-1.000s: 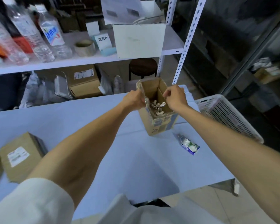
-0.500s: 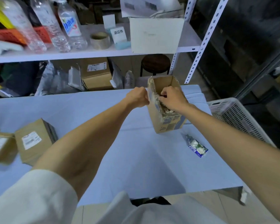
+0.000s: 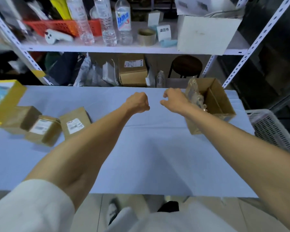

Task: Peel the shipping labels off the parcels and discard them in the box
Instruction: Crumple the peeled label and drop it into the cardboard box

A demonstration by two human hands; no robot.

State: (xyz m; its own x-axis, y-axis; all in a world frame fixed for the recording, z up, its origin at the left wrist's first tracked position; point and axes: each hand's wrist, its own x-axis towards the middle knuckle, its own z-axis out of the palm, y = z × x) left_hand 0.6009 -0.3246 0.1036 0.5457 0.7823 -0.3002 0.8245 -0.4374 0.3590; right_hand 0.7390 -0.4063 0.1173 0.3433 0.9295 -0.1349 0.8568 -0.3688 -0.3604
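Both bare forearms stretch forward, the left from a rolled white sleeve (image 3: 32,206). The left hand (image 3: 138,102) is balled into an empty fist, left of the open brown cardboard box (image 3: 219,101) — the right hand (image 3: 173,99), fingers loosely hooked and holding nothing, hangs just beside that box's left wall.

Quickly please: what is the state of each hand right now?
Left hand: closed in a fist, nothing seen in it.
Right hand: open, fingers loosely curled, holding nothing.
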